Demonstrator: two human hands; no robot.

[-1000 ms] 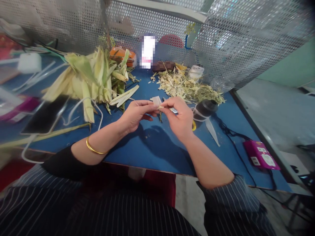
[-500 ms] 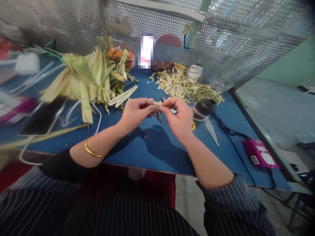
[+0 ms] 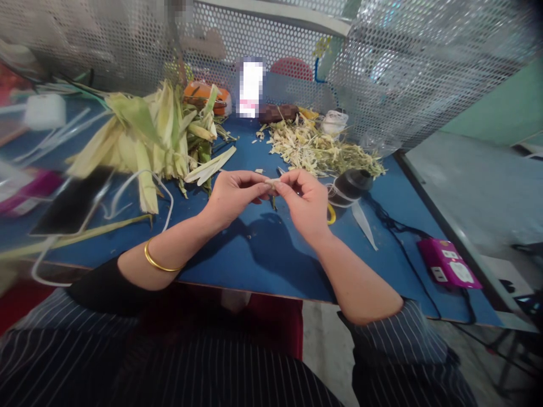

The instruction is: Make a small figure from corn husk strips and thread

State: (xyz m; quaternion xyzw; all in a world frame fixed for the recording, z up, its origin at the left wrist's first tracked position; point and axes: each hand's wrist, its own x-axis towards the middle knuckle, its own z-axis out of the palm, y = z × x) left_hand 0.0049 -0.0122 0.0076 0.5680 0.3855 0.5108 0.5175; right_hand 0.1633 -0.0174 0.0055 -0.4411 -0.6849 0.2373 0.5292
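Observation:
Both my hands meet above the blue table [image 3: 271, 265], pinching a small pale piece of corn husk [image 3: 272, 183] between thumbs and fingertips. My left hand [image 3: 233, 195] closes on its left side, and my right hand [image 3: 306, 200] on its right. The fingers cover most of the piece. Beyond my right hand lies a heap of small cut husk pieces [image 3: 311, 147]. To the left spreads a pile of long, dried corn husks [image 3: 148, 135]. A yellow scissor handle [image 3: 331, 214] shows beside my right hand; its blades are mostly hidden.
Right of my hand lies a black cone-shaped spool [image 3: 352, 183] near a pale husk strip [image 3: 365, 226]. A magenta power strip [image 3: 448, 263] with dark cables sits at the right edge. Left are a dark phone [image 3: 70, 203] and white cable. A perforated metal screen [image 3: 271, 34] stands behind.
The pale piece between my fingertips looks smaller and more covered now. My right hand has shifted slightly left, showing more of the yellow handle.

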